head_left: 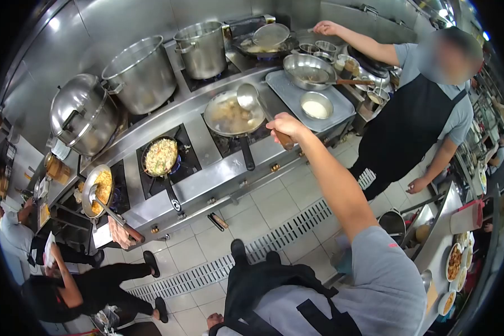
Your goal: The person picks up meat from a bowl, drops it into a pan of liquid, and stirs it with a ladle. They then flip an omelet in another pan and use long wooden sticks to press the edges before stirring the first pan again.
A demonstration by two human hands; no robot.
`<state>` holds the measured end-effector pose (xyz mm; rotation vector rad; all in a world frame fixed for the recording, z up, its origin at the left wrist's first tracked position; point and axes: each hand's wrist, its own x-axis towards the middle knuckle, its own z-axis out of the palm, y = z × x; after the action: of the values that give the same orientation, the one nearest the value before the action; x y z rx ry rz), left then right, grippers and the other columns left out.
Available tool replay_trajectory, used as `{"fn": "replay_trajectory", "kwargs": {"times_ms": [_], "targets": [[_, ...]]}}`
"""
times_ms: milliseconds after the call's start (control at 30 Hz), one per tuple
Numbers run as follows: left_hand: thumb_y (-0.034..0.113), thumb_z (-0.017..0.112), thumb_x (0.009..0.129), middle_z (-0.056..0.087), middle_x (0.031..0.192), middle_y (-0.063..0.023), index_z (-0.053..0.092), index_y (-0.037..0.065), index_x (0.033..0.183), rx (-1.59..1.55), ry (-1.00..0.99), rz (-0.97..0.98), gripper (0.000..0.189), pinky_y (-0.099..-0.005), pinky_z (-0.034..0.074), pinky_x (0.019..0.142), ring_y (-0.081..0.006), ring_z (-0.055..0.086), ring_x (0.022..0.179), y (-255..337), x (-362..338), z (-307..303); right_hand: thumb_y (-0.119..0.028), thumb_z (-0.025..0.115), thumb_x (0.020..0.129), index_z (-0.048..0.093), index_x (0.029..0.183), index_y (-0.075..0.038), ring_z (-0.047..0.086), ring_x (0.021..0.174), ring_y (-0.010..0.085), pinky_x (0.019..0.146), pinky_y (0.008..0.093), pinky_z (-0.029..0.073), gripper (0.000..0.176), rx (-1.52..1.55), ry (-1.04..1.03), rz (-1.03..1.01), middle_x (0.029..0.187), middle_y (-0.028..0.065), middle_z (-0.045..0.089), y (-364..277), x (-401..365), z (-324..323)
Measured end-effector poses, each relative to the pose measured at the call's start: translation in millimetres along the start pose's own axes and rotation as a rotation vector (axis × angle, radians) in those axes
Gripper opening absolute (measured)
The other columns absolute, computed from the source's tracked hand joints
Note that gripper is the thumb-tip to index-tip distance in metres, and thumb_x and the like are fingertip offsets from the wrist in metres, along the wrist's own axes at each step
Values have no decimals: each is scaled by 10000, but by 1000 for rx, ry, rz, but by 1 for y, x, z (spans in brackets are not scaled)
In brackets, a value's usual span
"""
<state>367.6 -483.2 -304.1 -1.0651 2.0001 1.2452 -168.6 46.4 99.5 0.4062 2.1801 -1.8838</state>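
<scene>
My right hand (288,127) is closed round the wooden handle of a metal ladle (247,96). The ladle's bowl is over the right part of a frying pan (233,113) that holds pale, steaming liquid with pieces of food. This pan sits on a burner, its black handle pointing towards me. Low in the view, my left hand (214,320) shows beside my apron, small and partly hidden, and its fingers cannot be made out. Left of the steaming pan, a smaller black pan (161,157) with chopped food stands over a blue flame.
Large steel pots (140,75) line the back. A tray (341,106) at right bears a bowl of white liquid and a pan. A co-worker (414,117) stands at right; others are at lower left. A wok (98,190) holds orange food. A drain grate (285,229) crosses the floor.
</scene>
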Motion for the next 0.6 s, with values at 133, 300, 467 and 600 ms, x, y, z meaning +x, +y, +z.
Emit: {"fn": "replay_trajectory", "kwargs": {"times_ms": [133, 300, 467, 600], "targets": [[153, 517, 818, 581, 666, -47, 570, 45, 845, -278, -52, -74, 124, -283, 386, 435, -133, 518, 524, 41, 21, -26, -135, 576, 785, 523, 965, 29, 554, 469, 229, 435, 378, 501, 249, -402, 95, -165, 668, 107, 562, 42, 39, -1], [178, 561, 783, 606, 748, -77, 591, 51, 1022, -457, -12, -105, 272, -355, 466, 559, -200, 575, 637, 115, 66, -58, -135, 562, 777, 480, 1006, 24, 612, 506, 306, 467, 396, 493, 291, -650, 176, -295, 678, 217, 608, 71, 48, 8], [188, 532, 805, 543, 687, -4, 547, 111, 879, -365, -6, -35, 108, -319, 441, 543, -142, 541, 606, 162, 109, -96, -101, 546, 816, 371, 1337, -57, 554, 430, 177, 399, 337, 468, 551, -535, 123, -109, 765, 157, 608, 78, 32, 31], [144, 512, 805, 550, 663, -31, 551, 61, 909, -164, -28, 449, 138, -303, 423, 493, -144, 519, 564, 165, 140, -121, -170, 597, 788, 360, 1350, -34, 633, 873, 332, 782, 418, 505, 624, -810, 193, -262, 1099, 222, 603, 116, 41, 21]]}}
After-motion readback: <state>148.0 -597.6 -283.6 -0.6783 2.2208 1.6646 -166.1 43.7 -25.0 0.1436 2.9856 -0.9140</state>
